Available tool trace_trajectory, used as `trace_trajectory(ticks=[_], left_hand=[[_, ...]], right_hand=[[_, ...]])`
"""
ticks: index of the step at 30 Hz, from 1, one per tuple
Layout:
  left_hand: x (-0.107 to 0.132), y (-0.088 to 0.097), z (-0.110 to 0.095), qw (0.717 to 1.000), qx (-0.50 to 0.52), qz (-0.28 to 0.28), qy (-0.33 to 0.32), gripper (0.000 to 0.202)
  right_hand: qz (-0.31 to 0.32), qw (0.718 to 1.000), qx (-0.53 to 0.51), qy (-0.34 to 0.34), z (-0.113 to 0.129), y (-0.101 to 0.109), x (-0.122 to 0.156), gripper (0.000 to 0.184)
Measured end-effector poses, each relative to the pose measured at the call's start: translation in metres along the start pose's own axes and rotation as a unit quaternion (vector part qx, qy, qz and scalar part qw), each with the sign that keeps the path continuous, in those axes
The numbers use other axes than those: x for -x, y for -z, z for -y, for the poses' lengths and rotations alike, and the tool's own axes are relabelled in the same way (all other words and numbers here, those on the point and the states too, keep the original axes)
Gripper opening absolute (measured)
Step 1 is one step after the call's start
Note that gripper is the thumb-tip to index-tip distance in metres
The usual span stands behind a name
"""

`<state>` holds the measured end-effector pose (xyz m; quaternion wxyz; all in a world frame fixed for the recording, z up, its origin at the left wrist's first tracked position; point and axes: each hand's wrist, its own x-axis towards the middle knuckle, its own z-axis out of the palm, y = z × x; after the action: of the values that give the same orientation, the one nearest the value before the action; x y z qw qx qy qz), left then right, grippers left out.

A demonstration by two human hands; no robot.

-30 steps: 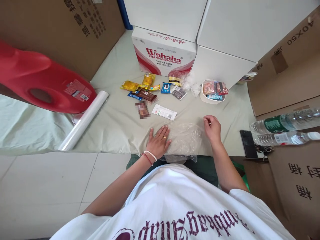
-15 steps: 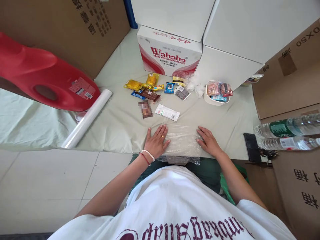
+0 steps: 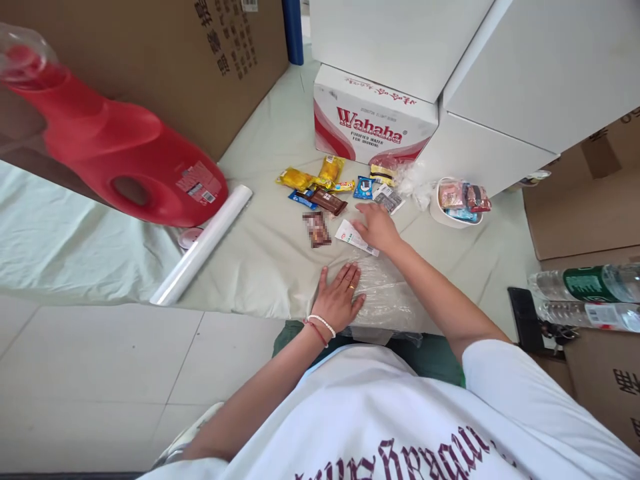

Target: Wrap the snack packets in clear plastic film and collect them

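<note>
Clear film (image 3: 385, 293) lies at the near edge of the table (image 3: 270, 247), your left hand (image 3: 339, 300) flat at its left side, gripping nothing. Just beyond lies the white packet (image 3: 347, 233), your right hand (image 3: 377, 227) over it, thumb and fingers parted, contact unclear; farther out sit the brown bar (image 3: 327, 201) and tub (image 3: 454, 219).

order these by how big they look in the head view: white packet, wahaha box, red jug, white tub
1. Red jug
2. Wahaha box
3. White tub
4. White packet, partly hidden by the right hand
</note>
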<state>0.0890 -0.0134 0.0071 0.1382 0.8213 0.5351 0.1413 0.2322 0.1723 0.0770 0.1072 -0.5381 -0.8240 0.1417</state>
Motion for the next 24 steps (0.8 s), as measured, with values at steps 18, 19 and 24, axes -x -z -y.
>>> trace_trajectory(ticks=[18,19,24], left_hand=[[0.004,0.000,0.004,0.998,0.055,-0.002,-0.006,0.048],[0.004,0.000,0.004,0.998,0.055,-0.001,-0.007,0.047],[0.004,0.000,0.004,0.999,0.044,-0.011,-0.012,0.046]], right_hand=[[0.094,0.986,0.046,-0.131,0.104,-0.056,-0.015,0.065],[0.091,0.985,0.054,-0.134,0.108,-0.060,-0.019,0.064],[0.107,0.986,0.070,-0.109,0.117,-0.057,-0.027,0.041]])
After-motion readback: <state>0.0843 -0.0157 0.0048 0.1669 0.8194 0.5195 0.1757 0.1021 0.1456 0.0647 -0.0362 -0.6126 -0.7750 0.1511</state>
